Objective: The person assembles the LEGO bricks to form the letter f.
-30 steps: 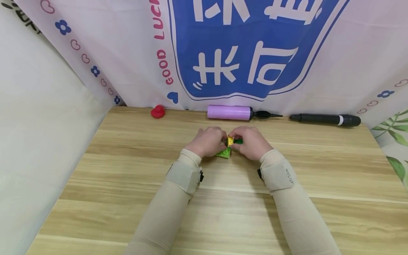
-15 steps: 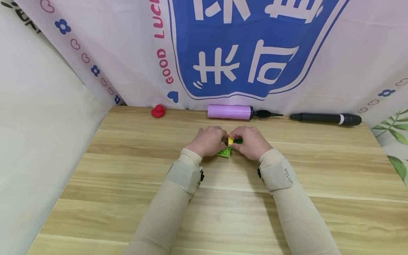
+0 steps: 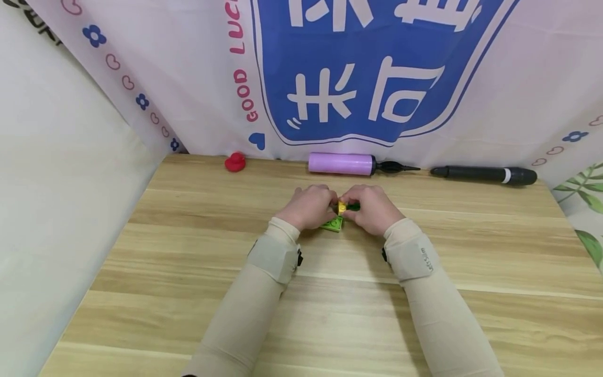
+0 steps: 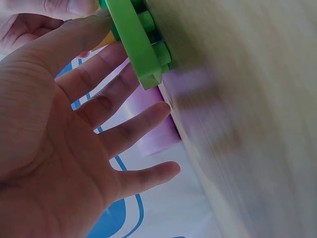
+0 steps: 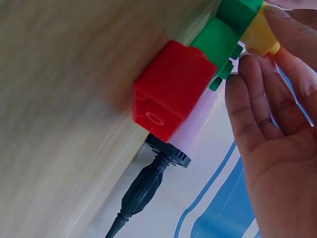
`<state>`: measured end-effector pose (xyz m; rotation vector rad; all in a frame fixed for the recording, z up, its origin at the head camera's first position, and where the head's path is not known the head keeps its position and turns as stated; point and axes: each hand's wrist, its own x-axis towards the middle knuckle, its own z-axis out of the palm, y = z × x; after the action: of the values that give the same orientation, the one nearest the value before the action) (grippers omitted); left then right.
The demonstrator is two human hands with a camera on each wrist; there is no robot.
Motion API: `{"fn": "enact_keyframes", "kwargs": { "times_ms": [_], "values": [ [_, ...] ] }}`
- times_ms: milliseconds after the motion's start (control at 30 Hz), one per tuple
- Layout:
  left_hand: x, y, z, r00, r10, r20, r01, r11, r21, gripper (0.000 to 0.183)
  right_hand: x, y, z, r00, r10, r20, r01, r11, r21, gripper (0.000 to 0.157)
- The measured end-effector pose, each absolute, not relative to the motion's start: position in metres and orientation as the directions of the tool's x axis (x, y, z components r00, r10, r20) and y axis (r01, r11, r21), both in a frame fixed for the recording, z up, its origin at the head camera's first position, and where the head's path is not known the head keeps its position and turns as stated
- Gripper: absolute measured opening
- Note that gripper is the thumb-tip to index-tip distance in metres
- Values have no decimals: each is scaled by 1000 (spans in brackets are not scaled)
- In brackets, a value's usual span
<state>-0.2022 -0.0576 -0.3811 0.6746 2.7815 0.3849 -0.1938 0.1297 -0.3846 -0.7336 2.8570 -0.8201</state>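
Observation:
Both hands meet at a row of joined toy building bricks near the back of the table. My right hand (image 3: 372, 210) pinches the yellow brick (image 3: 342, 208) between thumb and fingers. Close against it, my left hand (image 3: 308, 208) grips the joined bricks with thumb and index finger, its other fingers spread in the left wrist view. A light green brick (image 4: 136, 47) with studs sticks out past the left thumb. In the right wrist view, a dark green brick (image 5: 215, 37) and a red brick (image 5: 173, 89) extend from the yellow one; the head view hides the red brick.
Along the back edge of the wooden table (image 3: 188, 293) lie a red rubber duck (image 3: 235, 162), a purple hand pump (image 3: 341, 164) with a black nozzle, and a black stick-shaped object (image 3: 485, 175) with a white band. A printed cloth (image 3: 188, 78) hangs right behind them.
The head view has tilted slightly, so the whole scene shifts a little. Both hands keep their hold on the bricks, with hardly any movement.

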Motion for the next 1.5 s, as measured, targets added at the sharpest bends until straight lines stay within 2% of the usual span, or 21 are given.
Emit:
{"fn": "enact_keyframes", "kwargs": {
  "times_ms": [333,700,1000,1367,1500],
  "values": [
    [-202,-60,-383,-861,476,-177,405,855,324,33,-197,129,-387,-892,-451,42,-400,742,-538,26],
    [-199,-64,-391,-875,448,-183,382,872,306,32,-196,120,-393,-869,-493,50,-451,744,-493,29],
    [-197,-65,-394,-875,442,-197,369,873,320,27,-199,128,-394,-884,-465,-46,-377,768,-518,51],
    [-202,-59,-387,-867,462,-187,389,862,324,16,-199,133,-389,-881,-474,-12,-409,773,-485,37],
    [-202,-58,-382,-863,467,-191,395,861,321,22,-199,138,-386,-886,-462,-26,-388,772,-503,38]
  ]
}}
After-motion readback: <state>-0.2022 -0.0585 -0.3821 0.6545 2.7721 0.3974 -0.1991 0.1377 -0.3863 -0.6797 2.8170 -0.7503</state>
